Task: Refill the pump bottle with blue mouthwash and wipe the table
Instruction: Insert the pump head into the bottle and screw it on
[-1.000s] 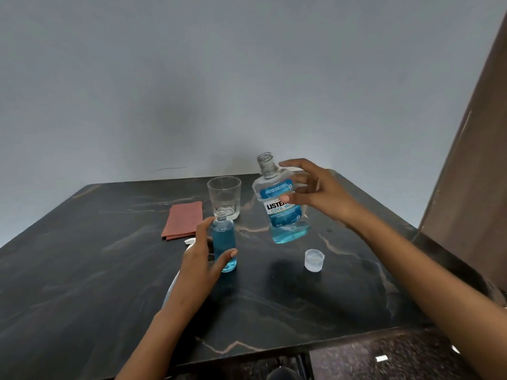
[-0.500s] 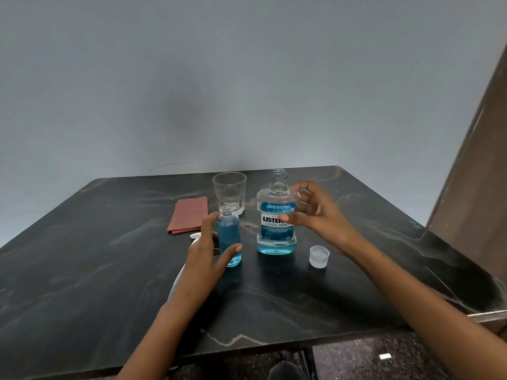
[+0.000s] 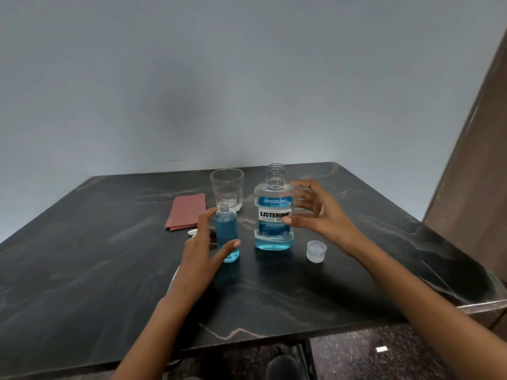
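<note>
On the dark marbled table (image 3: 96, 283) I count two bottles, one glass, one loose cap and one folded cloth, with my two hands among them.

Nearest is my left hand (image 3: 201, 259), its thumb and fingers curled round the small pump bottle (image 3: 226, 234), which stands upright at mid-table. That bottle is clear, uncapped at its narrow neck, and filled with blue liquid up to near its shoulder. A bit of something white (image 3: 192, 232) peeks out just behind my left fingers; I cannot tell what it is.

To the right, the clear cap (image 3: 316, 251) sits open side up on the tabletop, apart from both bottles.

My right hand (image 3: 318, 212) is loose, fingers spread and relaxed just beside the mouthwash bottle (image 3: 274, 212); I cannot tell whether the thumb tip touches the label. This bigger bottle stands upright, mouth open, its blue and white label reading LISTERINE COOL MINT, with blue liquid only in the bottom part.

Farther back, the drinking glass (image 3: 227, 189) stands just behind the small bottle, and the reddish cloth (image 3: 186, 212) lies flat to its left.
</note>
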{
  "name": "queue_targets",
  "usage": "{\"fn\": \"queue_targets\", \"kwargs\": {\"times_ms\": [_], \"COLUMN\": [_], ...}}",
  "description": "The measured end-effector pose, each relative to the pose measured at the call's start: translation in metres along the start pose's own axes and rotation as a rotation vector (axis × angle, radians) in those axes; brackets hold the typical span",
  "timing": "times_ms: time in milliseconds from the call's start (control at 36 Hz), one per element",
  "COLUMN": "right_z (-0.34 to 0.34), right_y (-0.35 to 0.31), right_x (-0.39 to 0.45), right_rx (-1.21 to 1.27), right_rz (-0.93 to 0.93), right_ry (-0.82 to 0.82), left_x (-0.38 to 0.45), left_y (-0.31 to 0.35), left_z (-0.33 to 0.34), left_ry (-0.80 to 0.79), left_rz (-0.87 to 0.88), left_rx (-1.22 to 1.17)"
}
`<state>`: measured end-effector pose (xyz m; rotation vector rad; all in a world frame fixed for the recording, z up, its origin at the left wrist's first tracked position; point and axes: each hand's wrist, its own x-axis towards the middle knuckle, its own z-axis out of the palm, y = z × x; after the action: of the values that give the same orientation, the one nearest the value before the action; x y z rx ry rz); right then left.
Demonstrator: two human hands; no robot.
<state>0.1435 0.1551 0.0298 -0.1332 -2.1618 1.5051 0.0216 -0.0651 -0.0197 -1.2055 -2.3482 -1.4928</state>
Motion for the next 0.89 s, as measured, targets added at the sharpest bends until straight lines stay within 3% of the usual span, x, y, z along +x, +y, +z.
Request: {"fn": "queue_targets", "kwargs": {"times_ms": [306,472,611,778,889], "right_z": [-0.018,-0.005,0.029,0.066,0.084], "right_y": [0.007,0.008,-0.002,-0.017,-0.021], "right_x": [-0.028,-0.050,-0.065,-0.061,-0.052], "right_rx": [-0.087,-0.162,-0.245,-0.328,-0.338], "right_rz": [-0.055,-0.122,-0.234,-0.305,-0.317], "right_ry": [0.097,0.226,0.179,0.061,0.022], "left_x": [-0.003,-0.009,-0.009,0.007,0.018], "left_y": [0.009,0.010,0.008,-0.015,-0.027], "left_z": [-0.005,-0.013,-0.037,-0.061,-0.062], "left_ry": [0.123,0.220,0.292,0.239,0.105], "left_rz": [0.025,0.011,-0.036,-0.207,-0.344], "left_rx": [0.022,0.035,0.048,0.141,0.198]}}
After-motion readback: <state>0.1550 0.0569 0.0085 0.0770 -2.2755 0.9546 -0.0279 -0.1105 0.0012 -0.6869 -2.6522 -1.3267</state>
